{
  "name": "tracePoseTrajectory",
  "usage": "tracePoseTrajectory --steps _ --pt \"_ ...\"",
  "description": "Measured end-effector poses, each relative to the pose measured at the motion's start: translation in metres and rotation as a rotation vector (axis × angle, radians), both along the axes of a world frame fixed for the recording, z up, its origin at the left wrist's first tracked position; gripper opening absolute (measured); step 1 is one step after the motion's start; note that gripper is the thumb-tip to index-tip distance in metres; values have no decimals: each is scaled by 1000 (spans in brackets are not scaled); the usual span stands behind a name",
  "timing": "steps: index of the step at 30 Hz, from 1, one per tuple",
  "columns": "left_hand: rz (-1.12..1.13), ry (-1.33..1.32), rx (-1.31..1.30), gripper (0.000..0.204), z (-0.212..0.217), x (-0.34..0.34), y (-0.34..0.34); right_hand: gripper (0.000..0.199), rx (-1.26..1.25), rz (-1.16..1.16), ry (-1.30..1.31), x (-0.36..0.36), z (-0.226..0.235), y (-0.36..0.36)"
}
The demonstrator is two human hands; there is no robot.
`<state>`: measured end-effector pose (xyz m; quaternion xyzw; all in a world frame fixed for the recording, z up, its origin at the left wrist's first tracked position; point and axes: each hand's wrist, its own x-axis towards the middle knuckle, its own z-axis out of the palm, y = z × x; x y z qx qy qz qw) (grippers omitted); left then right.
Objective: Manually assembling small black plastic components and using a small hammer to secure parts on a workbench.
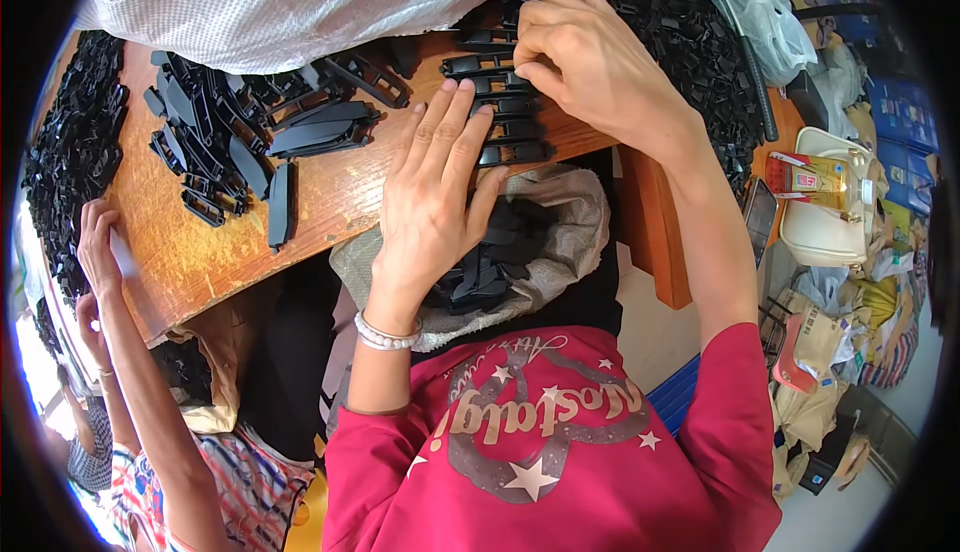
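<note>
My left hand (432, 187) lies flat with fingers spread, pressing on a row of black plastic clips (505, 107) lined up on the wooden table (340, 202). My right hand (590, 62) has its fingers curled over the far end of that row, pinching one of the clips. Below the table edge, under my left hand, a grey woven sack (570, 222) sits in my lap with more black plastic parts (490, 262) inside.
A heap of black parts (690, 42) fills the table's right side, another heap (75, 142) the far left, and loose long pieces (230, 122) lie between. A white woven bag (290, 2) covers the table's far side. Another person's hand (95, 242) rests at the left edge. A white container (825, 202) stands at right.
</note>
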<state>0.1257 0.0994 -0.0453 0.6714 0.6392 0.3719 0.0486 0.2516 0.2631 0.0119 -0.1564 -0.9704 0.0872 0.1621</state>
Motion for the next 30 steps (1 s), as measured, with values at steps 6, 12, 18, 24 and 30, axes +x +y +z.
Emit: tracePoseTrajectory --steps 6,12,18,24,30 --pt "-21 16 -1 54 -3 0 0 17 -33 2 17 1 -3 0" --pt "-24 6 -4 53 -2 -1 -1 16 110 -13 -37 -3 -6 -9" --pt "-10 -17 17 47 2 3 3 13 244 -121 -5 2 -13 -23" --pt "3 -3 -3 48 0 1 1 6 20 -262 317 32 -18 -20" --pt "0 -1 0 48 1 2 1 7 9 -568 99 120 -12 7"
